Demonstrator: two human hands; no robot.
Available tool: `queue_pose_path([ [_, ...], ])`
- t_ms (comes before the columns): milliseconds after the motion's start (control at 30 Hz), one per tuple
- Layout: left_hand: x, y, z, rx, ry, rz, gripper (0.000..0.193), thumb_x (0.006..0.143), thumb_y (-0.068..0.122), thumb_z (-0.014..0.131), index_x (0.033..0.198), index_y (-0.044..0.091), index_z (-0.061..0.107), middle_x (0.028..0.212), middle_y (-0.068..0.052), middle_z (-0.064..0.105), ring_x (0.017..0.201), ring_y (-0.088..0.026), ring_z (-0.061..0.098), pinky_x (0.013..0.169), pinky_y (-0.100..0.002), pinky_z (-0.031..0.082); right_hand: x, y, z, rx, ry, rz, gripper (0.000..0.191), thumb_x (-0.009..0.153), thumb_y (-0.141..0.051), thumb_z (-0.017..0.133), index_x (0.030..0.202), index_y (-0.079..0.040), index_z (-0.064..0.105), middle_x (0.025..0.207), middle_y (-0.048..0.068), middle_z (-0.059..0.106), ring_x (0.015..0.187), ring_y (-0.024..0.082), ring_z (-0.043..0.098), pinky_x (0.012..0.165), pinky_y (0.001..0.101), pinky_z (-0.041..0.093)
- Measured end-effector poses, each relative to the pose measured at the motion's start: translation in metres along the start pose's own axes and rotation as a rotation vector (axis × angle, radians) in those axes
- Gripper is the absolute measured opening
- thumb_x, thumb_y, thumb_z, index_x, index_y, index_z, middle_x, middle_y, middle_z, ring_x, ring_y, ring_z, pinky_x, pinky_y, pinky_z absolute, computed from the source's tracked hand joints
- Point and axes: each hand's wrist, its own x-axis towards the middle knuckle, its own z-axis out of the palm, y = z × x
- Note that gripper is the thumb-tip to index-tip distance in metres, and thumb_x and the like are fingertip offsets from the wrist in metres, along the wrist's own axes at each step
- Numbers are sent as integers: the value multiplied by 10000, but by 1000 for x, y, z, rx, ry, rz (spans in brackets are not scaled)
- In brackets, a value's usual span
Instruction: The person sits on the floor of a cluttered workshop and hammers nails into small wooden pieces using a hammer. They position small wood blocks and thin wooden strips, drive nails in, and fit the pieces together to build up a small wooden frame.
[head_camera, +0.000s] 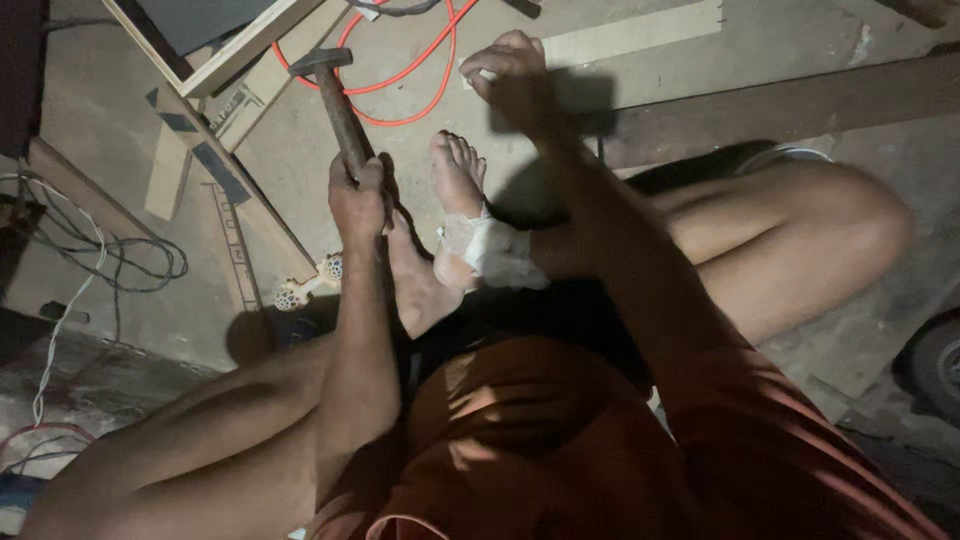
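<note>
In left hand (358, 200): hammer (335, 100).

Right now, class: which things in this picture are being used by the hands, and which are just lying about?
In use:
left hand gripping the hammer
right hand pinching a small pale piece, too small to identify

Lying about:
orange cable
wooden strips
loose wires
pale plank

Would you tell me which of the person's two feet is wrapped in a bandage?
The foot nearer the right hand: that bandaged foot has white gauze round its middle, while the bare foot lies beside the hammer-holding left hand.
</note>
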Motion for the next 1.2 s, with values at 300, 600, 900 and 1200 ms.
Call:
queue_pose_path([
  [300,-8,-10,9,302,-24,332,516,900,167,698,1380,19,583,1115,-208,743,1026,-304,738,920,-398,561,-4,4,0,-42,-39,27,140,844,-143,846,966,-187,794,951,-24,773,962,211,645,872,406,437],
  [600,-26,-2,10,308,-215,439,502,901,129,692,1382,40,583,1164,-210,725,1073,-349,732,949,-406,561,-8,4,-3,6,-37,48,427,838,-117,841,1254,-133,745,921,-79,756,934,222,631,891,406,429],
  [900,-19,-12,8,532,-180,562,526,980,278,696,1463,111,570,1213,-207,689,1104,-396,683,923,-459,546,-12,-1,-5,-60,-33,44,519,875,-110,842,1366,-142,677,936,-85,762,971,199,623,910,401,442],
  [1200,-19,-14,12,657,-155,636,557,975,299,708,1479,124,548,1101,-179,680,947,-387,690,785,-481,556,-12,1,-6,-37,-49,57,549,849,-112,848,1365,-135,662,952,-79,766,987,209,630,902,403,441],
])
